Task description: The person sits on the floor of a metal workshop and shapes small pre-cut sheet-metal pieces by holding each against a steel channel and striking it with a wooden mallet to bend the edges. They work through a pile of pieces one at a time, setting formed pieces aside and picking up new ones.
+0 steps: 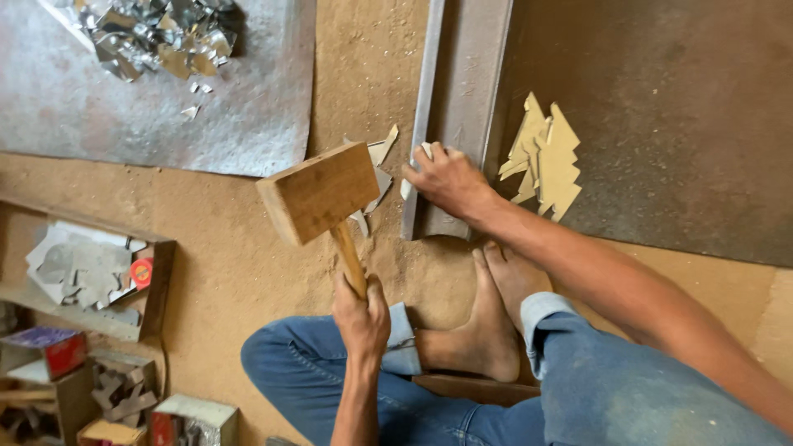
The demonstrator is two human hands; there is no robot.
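at the bottom of the frame the person sits cross-legged in blue jeans, bare feet resting on the sandy floor at lower centre. the left hand, low in the centre, is closed tight around the handle of a wooden mallet; the block head is raised and tilted, hovering left of centre above the floor. the right hand, just right of centre, is pressed flat, fingers together, on a small pale metal piece at the near end of a long grey steel bar that runs up to the top edge. a few cut metal scraps lie between mallet head and bar. right of the bar, a stack of tan pointed cut-outs lies on a dark sheet. in the lower left corner stand small boxes: a red one with a purple top, a low one with a tan top and one with a pale top. at mid left an open wooden tray holds grey sheet pieces and a round red-orange label. in the upper left a grey metal sheet carries a heap of shiny offcuts.
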